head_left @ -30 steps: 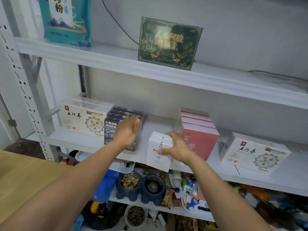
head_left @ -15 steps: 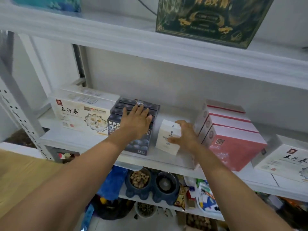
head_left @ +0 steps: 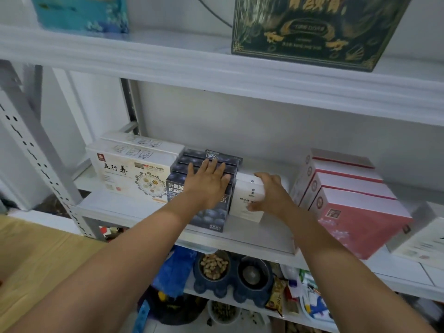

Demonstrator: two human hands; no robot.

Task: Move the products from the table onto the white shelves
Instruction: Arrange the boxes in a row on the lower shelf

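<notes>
Wide white cardboard cartons with black characters (head_left: 131, 175) are standing just left of the row of dark blue blueberry-print cartons (head_left: 209, 219) on the white metal shelf (head_left: 252, 239). The left hand (head_left: 207, 182) is pressing flat on that row, fingers straight and spread. Just beside the row's right side, the small white carton (head_left: 245, 207) is standing upright, the right hand (head_left: 274, 194) gripping it with curled fingers. Pink cartons (head_left: 360, 219) are sitting further right.

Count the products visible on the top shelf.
2 on the top shelf: a teal package at the left and a dark green box right of it, both cut off by the frame's top. The shelf runs out of frame, so more may be hidden.
</notes>
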